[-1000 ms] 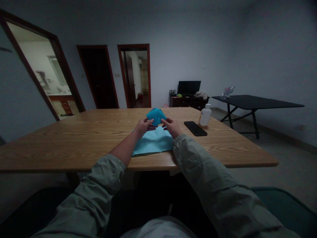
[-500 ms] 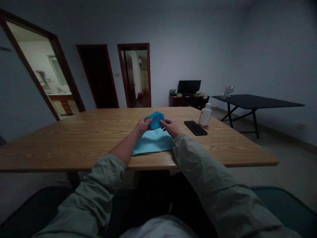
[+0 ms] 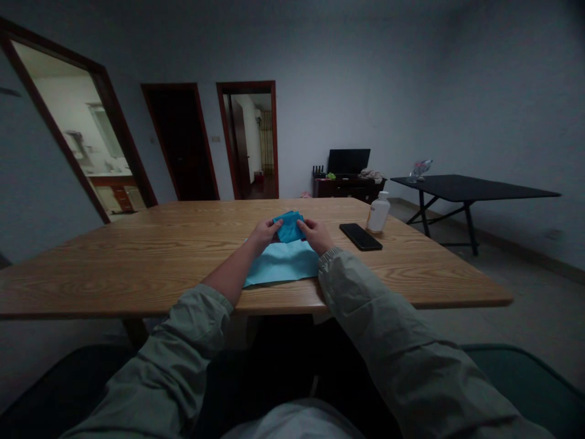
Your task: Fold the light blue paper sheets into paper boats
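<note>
Between my hands is a small folded piece of bright blue cloth-like material, held up above the table. My left hand pinches its left side, thumb in front. On its right side, my right hand grips it with the thumb over the front and the fingers curled behind. Beneath both hands a larger light blue sheet lies flat near the table's front edge. Part of that sheet is hidden by my forearms and the folded piece.
On the wooden table, a black phone lies to the right of my right hand. A white pump bottle stands just behind it. Farther back are a black folding table and a monitor on a dark cabinet.
The folded blue piece has been lowered slightly and its top edge looks flatter. Both hands keep their hold on it, with small shifts of the fingers.
</note>
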Motion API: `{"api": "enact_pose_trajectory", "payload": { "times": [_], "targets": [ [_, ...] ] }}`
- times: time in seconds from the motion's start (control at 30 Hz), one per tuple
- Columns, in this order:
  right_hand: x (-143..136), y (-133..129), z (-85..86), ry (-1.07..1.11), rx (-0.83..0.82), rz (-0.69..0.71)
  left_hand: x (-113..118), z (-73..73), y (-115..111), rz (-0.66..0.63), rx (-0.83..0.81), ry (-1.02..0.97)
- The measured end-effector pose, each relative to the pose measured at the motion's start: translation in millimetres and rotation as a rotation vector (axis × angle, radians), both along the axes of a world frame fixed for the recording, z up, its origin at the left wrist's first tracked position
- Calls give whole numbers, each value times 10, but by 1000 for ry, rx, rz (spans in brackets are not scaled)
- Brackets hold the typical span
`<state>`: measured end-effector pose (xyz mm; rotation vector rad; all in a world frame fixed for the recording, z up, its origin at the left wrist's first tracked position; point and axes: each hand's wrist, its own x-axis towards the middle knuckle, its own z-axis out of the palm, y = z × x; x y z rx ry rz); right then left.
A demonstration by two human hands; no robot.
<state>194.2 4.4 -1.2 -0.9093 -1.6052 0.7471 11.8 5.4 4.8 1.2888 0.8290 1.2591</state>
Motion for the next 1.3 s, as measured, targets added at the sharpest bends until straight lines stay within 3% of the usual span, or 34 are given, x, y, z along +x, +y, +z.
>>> {"api": "enact_pose_trajectory", "payload": {
  "times": [0.1, 0.2, 0.4, 0.53, 0.73, 0.97, 1.1, 1.3],
  "targets": [
    [-12, -71, 3, -170, 157, -134, -5, -2, 28, 110, 19, 40],
    [-52, -179, 14, -373, 329, -126, -6, 3, 44, 192, 57, 37],
    [-151, -265, -15, -650, 352, -161, 84, 18, -46, 113, 73, 54],
    [-154, -238, -32, -584, 313, -149, 119, 27, -130, -15, 47, 74],
    [-107, -146, -21, -390, 262, -202, 122, -13, -102, -100, 71, 69],
    [-159, -130, -40, -369, 280, -216, 132, -71, -79, 126, 250, 173],
    [-147, -118, -37, -411, 250, -305, 89, -70, -44, 213, 306, 194],
    [-33, -86, -27, -455, 211, -372, 48, -72, 57, 300, 253, 170]
  ]
}}
